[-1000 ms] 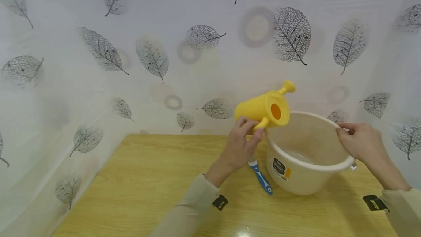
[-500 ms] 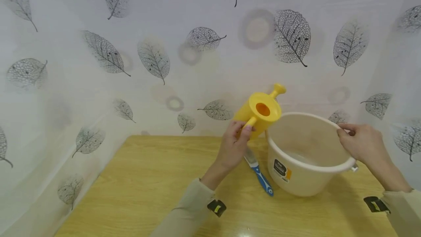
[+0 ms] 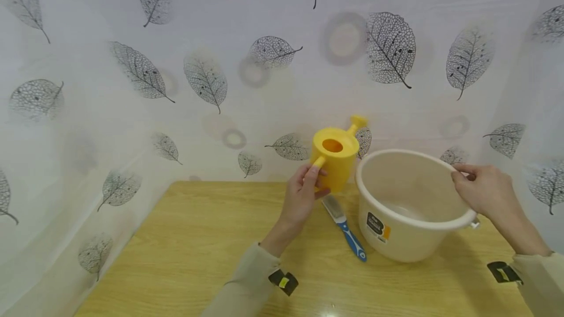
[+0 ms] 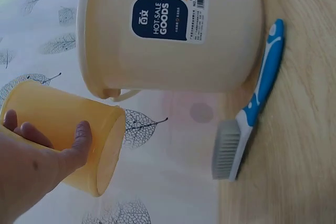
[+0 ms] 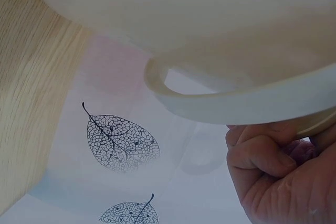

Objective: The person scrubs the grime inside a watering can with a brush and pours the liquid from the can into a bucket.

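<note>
A light wooden table point(image 3: 198, 238) carries a cream bucket point(image 3: 410, 238) with a blue-handled brush point(image 3: 345, 226) just beside it.

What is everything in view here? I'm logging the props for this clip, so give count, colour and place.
Watering can: one, yellow, held upright above the table's far edge, left of the bucket.
Bucket: one, cream with a dark label, on the table at right.
Brush: one, blue and white handle, grey bristles, lying on the table left of the bucket.
Table: one, light wood.
Backdrop: white sheet printed with grey leaves, behind and to both sides.
Left hand: grips the watering can's handle.
Right hand: grips the bucket's right rim.
</note>
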Action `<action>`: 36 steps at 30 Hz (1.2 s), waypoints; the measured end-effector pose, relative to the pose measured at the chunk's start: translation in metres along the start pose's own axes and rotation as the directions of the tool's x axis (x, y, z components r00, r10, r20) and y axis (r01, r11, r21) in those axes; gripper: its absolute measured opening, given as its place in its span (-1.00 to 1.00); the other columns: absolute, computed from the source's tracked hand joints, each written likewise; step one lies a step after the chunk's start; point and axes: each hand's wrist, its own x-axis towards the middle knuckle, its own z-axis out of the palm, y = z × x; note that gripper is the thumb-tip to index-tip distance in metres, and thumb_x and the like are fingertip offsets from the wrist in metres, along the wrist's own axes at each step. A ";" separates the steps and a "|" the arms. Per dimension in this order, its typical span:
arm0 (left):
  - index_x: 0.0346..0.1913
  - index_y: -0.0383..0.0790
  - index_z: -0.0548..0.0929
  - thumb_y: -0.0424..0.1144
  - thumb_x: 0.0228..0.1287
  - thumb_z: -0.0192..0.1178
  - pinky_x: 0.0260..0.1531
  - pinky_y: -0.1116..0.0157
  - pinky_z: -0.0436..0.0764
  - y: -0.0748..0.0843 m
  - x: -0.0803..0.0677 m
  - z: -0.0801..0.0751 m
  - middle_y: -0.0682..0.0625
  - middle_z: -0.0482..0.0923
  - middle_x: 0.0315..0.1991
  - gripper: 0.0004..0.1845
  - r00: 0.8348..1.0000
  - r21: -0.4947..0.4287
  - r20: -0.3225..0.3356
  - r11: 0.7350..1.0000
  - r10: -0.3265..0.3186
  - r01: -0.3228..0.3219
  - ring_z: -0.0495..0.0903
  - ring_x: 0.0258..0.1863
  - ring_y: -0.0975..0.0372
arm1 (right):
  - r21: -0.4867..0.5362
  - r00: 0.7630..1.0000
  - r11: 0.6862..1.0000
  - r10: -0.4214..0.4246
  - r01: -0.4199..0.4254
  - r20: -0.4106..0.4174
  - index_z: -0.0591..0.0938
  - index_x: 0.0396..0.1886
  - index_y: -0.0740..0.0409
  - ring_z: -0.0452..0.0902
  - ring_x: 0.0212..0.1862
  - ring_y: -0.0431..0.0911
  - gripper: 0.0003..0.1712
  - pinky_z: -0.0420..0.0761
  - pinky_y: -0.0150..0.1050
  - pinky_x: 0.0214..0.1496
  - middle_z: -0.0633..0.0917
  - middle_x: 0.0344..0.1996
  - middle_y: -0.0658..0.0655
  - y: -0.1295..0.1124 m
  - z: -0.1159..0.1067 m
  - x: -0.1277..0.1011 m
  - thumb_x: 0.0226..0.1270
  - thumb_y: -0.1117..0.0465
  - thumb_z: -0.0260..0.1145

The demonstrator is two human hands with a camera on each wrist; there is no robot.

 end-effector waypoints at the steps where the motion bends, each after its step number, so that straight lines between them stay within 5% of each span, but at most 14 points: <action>1: 0.00 -0.41 0.56 -0.15 0.64 -0.09 0.02 0.04 0.78 0.000 -0.001 -0.001 0.03 0.40 -0.26 -0.64 1.000 -0.009 -0.007 1.000 -0.012 0.012 0.46 -0.19 0.24 | 0.000 1.000 1.000 0.001 -0.001 0.000 0.55 0.26 0.45 0.56 -0.44 -0.02 -0.40 0.39 -0.32 -0.50 0.68 -0.07 0.60 0.000 0.000 0.000 0.54 0.05 0.00; 36: -0.17 -0.27 0.50 -0.08 0.63 -0.10 0.06 0.03 0.76 -0.031 -0.023 -0.055 0.03 0.33 -0.26 -0.68 0.986 -0.110 -0.124 0.989 -0.108 0.095 0.42 -0.18 0.23 | 0.031 0.998 0.999 0.032 -0.033 0.045 0.47 0.34 0.46 0.53 -0.55 -0.08 -0.34 0.43 -0.24 -0.62 0.63 -0.03 0.64 -0.002 0.001 -0.004 0.59 -0.01 -0.07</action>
